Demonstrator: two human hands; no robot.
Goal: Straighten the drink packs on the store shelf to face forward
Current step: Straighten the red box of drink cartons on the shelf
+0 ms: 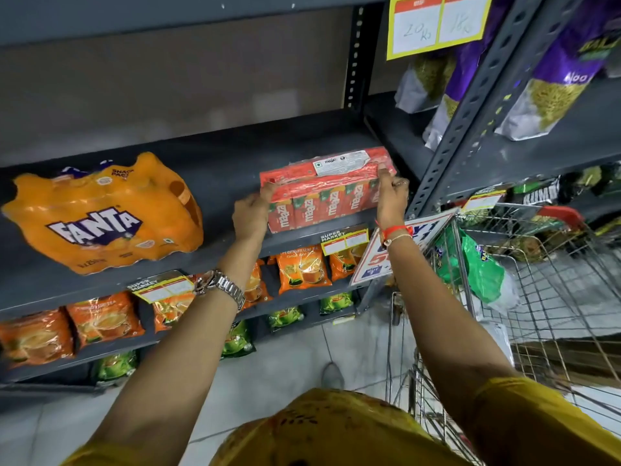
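A red shrink-wrapped pack of Maaza juice cartons (327, 193) stands near the front edge of the grey shelf (218, 169), its carton fronts facing outward. My left hand (251, 215) grips its left end, thumb on the top edge. My right hand (391, 196) clasps its right end, fingers over the top corner. An orange Fanta bottle multipack (104, 213) lies on the same shelf at the left, tilted, logo facing forward.
A wire shopping cart (504, 297) with a green bag stands at the right. Orange and green tea packets (302, 269) fill the lower shelves. A slotted upright post (463, 122) borders the shelf on the right, with purple snack bags (544, 92) beyond.
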